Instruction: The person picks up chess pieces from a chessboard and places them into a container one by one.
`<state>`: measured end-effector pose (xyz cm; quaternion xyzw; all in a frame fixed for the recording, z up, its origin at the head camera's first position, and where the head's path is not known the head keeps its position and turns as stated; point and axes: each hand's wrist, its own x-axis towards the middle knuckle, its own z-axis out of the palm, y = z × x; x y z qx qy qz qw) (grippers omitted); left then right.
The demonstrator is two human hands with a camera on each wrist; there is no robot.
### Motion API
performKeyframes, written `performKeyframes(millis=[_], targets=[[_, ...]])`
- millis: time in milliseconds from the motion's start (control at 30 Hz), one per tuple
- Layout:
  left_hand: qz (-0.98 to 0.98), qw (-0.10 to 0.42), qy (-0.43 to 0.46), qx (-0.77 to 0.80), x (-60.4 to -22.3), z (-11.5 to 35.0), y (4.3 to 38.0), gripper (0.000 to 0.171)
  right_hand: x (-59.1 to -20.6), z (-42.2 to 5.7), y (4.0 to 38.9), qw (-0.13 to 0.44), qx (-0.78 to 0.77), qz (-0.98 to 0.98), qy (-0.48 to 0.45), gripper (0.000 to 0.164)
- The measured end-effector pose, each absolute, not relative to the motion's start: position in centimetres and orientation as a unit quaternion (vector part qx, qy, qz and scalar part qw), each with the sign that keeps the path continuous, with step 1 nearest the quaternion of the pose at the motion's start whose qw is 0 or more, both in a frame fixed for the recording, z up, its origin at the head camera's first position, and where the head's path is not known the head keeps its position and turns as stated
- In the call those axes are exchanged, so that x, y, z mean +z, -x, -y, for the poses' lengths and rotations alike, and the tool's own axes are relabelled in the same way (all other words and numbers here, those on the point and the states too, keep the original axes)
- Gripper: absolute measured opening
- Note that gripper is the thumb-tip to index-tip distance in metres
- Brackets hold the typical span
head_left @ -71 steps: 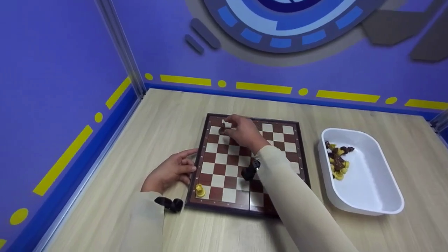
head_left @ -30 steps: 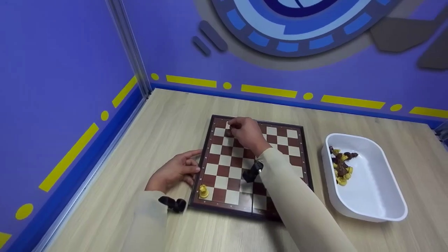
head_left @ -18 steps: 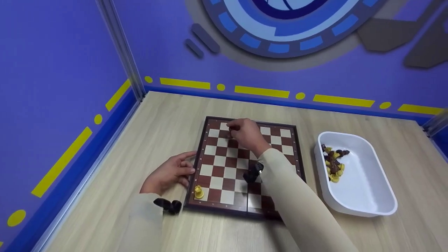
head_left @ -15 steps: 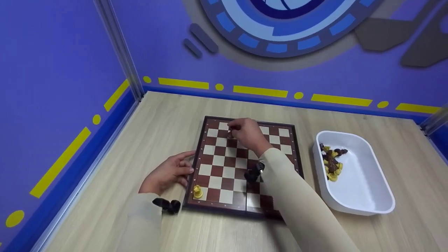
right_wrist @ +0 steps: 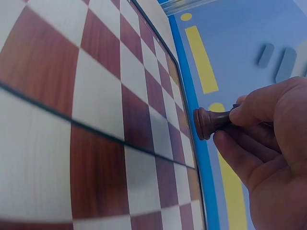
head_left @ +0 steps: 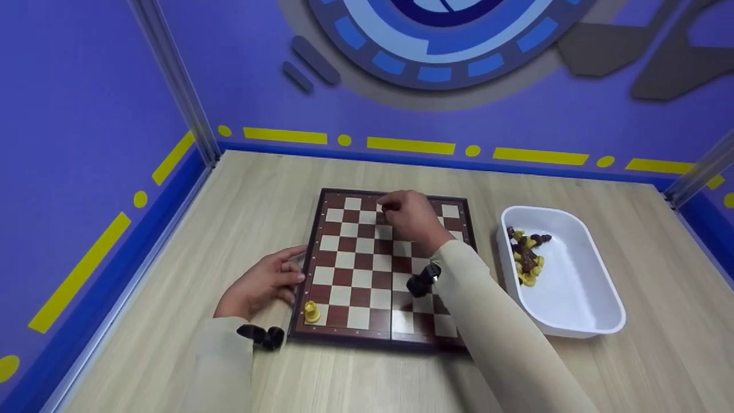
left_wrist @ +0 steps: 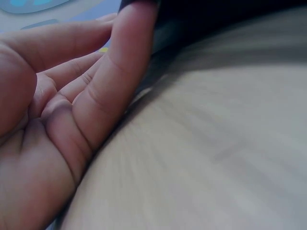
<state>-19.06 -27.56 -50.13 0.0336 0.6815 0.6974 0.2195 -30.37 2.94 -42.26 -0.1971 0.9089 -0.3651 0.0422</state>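
Observation:
In the head view a chessboard (head_left: 375, 264) with brown and cream squares lies on the table. My right hand (head_left: 416, 217) is over its far rows, pinching a dark brown chess piece (right_wrist: 207, 122) by the top between thumb and fingers. The right wrist view shows the piece's round base; the fingers partly hide its head. A yellow chess piece (head_left: 312, 311), like a rook, stands upright in the near left corner square. My left hand (head_left: 265, 282) rests at the board's left edge, its fingers loosely bent and touching the dark rim.
A white tub (head_left: 596, 310) stands right of the board, with several yellow and dark chess pieces (head_left: 526, 258) heaped along its left side. Blue panels (head_left: 275, 92) with yellow marks border the table (head_left: 264, 189) at the back and left.
My right hand has moved rightward along the board's far rows with the dark chess piece in its fingers. The left hand stays at the board's left edge. The head view has shifted slightly.

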Motion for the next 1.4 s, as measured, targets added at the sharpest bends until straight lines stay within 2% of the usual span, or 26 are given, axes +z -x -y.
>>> performKeyframes(millis=[433,1400], targets=[[-0.687,0.223,-0.028,0.691,-50.1,28.0,18.9,0.073,-41.7,-6.4,29.7,0.045,-0.397,-0.897,0.188,0.026],[-0.686,0.232,-0.034,0.688,-49.9,27.3,19.1,0.073,-41.8,-15.0,27.5,0.001,-0.374,-0.917,0.14,0.028]])
